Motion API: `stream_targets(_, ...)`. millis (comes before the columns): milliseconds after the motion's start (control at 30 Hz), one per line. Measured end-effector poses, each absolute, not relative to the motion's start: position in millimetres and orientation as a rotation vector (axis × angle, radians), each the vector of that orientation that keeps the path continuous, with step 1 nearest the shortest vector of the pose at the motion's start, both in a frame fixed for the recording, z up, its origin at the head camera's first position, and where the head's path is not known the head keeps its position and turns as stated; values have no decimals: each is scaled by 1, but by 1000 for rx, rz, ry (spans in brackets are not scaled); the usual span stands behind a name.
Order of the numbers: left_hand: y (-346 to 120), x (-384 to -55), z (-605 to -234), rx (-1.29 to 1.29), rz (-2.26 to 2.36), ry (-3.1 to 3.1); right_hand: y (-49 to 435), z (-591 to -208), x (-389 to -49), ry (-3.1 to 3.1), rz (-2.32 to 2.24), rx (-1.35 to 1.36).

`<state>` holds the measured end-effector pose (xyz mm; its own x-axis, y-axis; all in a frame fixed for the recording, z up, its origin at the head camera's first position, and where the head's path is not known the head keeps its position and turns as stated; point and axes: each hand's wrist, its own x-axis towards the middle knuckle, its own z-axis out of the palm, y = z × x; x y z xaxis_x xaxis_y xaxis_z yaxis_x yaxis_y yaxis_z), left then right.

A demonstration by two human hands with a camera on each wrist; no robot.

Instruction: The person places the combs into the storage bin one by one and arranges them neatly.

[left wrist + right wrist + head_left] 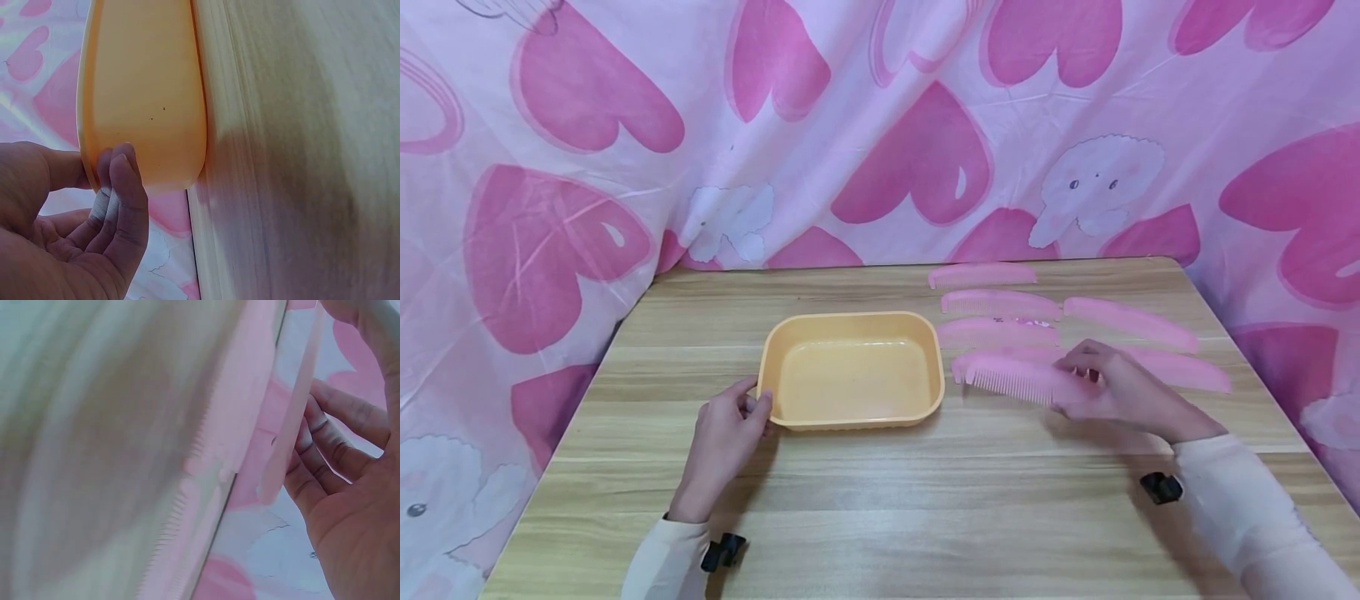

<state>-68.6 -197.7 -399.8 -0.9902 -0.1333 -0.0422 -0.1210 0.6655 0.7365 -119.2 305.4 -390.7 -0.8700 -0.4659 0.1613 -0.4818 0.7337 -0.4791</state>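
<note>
My left hand grips the left near corner of a yellow plastic tray, thumb at the rim. In the left wrist view the fingers lie against the outer wall of the tray. To the tray's right, my right hand pinches a pink comb by its right end, its teeth facing down and towards me. The right wrist view shows that comb edge-on, lifted off the table. Behind it lies another pink comb, partly hidden by the held one and the hand.
Several more pink combs lie in rows on the wooden table, among them a far one, one at the right and one beyond the right hand. A pink heart-patterned cloth hangs behind the table.
</note>
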Motion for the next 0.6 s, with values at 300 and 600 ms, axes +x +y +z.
stream_targets(300, -197, -68, -399, 225, -1265, -2854, 293, -371, -138, -2820, 820, 880)
stream_targets(600, -197, -68, -400, 228, -1270, -2843, 263, -355, -155, -2866, 858, 948)
